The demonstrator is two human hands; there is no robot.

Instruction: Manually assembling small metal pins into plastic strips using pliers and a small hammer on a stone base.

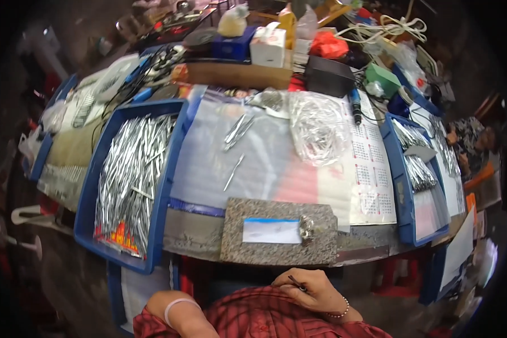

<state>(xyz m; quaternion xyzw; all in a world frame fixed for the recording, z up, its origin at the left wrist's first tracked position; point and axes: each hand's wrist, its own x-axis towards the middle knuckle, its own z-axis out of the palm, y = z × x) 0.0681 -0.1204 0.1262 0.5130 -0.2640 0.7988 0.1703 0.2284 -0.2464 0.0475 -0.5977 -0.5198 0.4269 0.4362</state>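
Note:
My right hand (312,292) rests low against my red checked shirt, below the table's front edge, with its fingers closed on a thin dark metal rod (297,283). A bead bracelet circles that wrist. Of my left arm only the wrist with a pale bangle (177,307) shows; the hand itself is hidden at the bottom edge. Just beyond my right hand a speckled stone slab (265,253) lies on the table edge. On it are a white card with a blue strip (271,231) and a small shiny metal piece (307,228).
A blue tray (172,169) full of thin metal tools stands at the left, and another blue tray (397,174) at the right. Between them lie loose metal tools (238,132), a clear plastic bag (318,129) and a calendar sheet (372,174). Boxes and cables crowd the back.

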